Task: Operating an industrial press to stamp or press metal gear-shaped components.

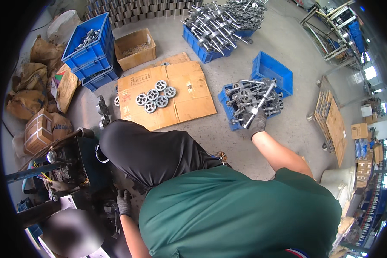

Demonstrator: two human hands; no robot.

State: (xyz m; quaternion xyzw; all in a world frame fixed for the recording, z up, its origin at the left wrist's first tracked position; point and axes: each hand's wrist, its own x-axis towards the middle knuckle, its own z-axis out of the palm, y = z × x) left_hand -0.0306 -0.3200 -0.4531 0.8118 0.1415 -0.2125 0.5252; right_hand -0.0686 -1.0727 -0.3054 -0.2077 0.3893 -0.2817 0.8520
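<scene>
My right hand (257,122), in a grey glove, is closed around a shiny metal shaft (262,101) with a thicker collar along it. The shaft slants over a blue bin (226,102) heaped with similar shafts and round metal parts. Much of the grip is hidden by the hand itself. At lower left, my left hand (124,203), also gloved, is beside the dark machine (94,165) with its fingers apart and nothing visible in them. Several spoked metal handwheels (161,101) lie on a flattened cardboard sheet (193,92) in front of me.
A blue bin (273,71) stands behind the loaded one. Farther back, another blue bin (202,50) carries a high pile of shafts. Stacked blue bins (88,60) and a cardboard box (135,49) are at far left. A wooden-topped cart (331,122) stands at right.
</scene>
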